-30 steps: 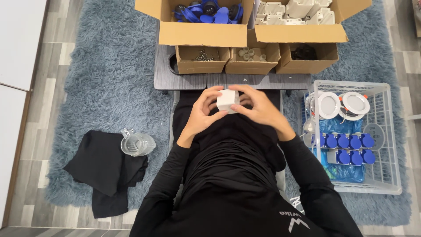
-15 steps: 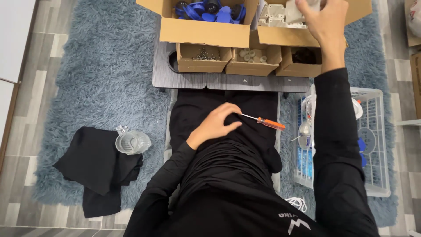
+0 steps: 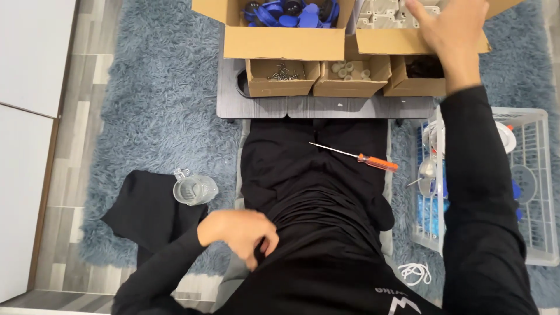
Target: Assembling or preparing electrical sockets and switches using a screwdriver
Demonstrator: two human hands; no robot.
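The right hand point(image 3: 446, 35) reaches to the 1 o'clock position, over the cardboard box of grey housings point(image 3: 396, 23); its fingers are loosely spread, and whether they grip anything cannot be determined. The left hand point(image 3: 242, 233) rests at 7 o'clock on the lap, fingers curled against black fabric. An orange-handled screwdriver point(image 3: 357, 156) lies on the lap near centre.

Five cardboard boxes point(image 3: 274, 42), one screwdriver point(image 3: 356, 156).

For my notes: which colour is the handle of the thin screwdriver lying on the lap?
Orange, clearest in the head view: thin metal-shafted screwdriver.
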